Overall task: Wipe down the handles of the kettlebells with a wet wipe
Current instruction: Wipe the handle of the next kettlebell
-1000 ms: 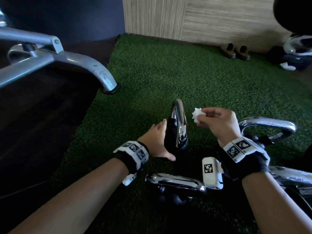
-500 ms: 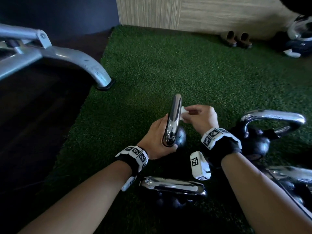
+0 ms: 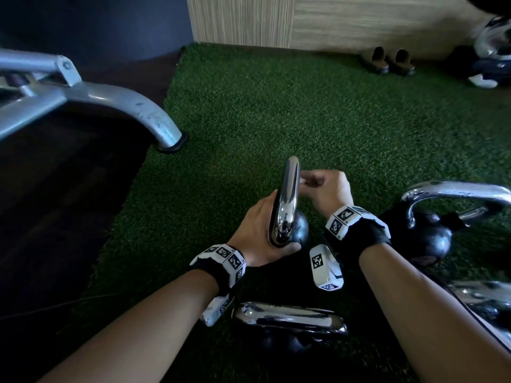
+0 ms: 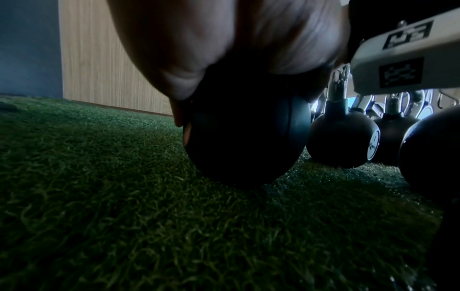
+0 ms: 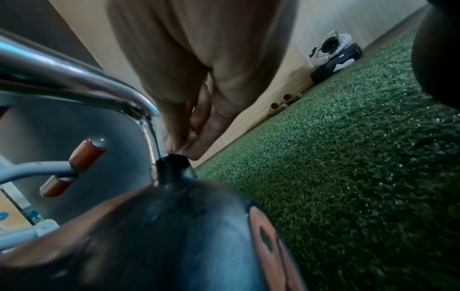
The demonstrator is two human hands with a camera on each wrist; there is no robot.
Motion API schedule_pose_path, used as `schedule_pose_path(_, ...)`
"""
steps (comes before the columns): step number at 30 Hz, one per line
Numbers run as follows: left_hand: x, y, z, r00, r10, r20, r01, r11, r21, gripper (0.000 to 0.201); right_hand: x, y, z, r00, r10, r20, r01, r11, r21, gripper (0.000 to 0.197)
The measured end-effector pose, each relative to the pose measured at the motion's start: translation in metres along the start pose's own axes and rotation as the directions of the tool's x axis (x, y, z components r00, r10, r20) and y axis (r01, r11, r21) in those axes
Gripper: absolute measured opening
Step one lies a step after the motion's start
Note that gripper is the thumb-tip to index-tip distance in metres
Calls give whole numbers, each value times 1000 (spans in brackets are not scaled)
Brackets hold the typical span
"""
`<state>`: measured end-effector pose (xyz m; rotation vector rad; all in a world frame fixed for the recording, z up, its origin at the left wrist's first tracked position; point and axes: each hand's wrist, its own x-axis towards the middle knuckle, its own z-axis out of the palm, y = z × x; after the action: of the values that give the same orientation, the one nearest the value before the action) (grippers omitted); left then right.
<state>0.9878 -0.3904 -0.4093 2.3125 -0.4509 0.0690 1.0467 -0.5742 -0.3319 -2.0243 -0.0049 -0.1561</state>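
Observation:
A black kettlebell with a chrome handle stands on the green turf in the middle of the head view. My left hand cups its ball from the left, thumb curled under the handle's near end; in the left wrist view the palm lies over the ball. My right hand pinches a small white wet wipe against the right side of the handle near its far end. In the right wrist view the fingertips press the wipe where the handle bends down to the ball.
More kettlebells stand close by: one to the right, one just in front of me, another at the right edge. A grey bench leg ends at the turf's left edge. Slippers sit by the wooden wall.
A second ago the right hand held the wipe clear of the handle and the left hand lay beside the ball. Now the left hand grips the kettlebell and the wipe presses on the handle.

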Motion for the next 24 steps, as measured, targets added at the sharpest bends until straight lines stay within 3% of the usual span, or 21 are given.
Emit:
schedule_pose_path(3, 2, 0, 0, 999, -49, 18, 49, 999, 4, 119, 7, -4, -5, 999, -13, 33, 14, 999, -32, 36)
schedule_pose_path(8, 2, -1, -2, 995, -95, 37, 97, 993, -64, 119, 16, -16, -9, 980, -175, -99, 172, 984, -36, 26)
schedule_pose_path(15, 6, 2, -7, 989, -134, 58, 141, 981, -134, 114, 21, -24, -13, 959, -280, -52, 274, 957, -100, 29)
schedule_pose_path(20, 5, 2, -8, 988, -141, 54, 148, 977, -154, 108, 5, -37, -29, 879, -475, 54, 472, 844, -255, 26)
schedule_pose_path(24, 11, 6, -12, 988, -131, 80, 138, 986, -97, 108, 19, -47, -36, 878, -465, 111, 475, 820, -320, 25)
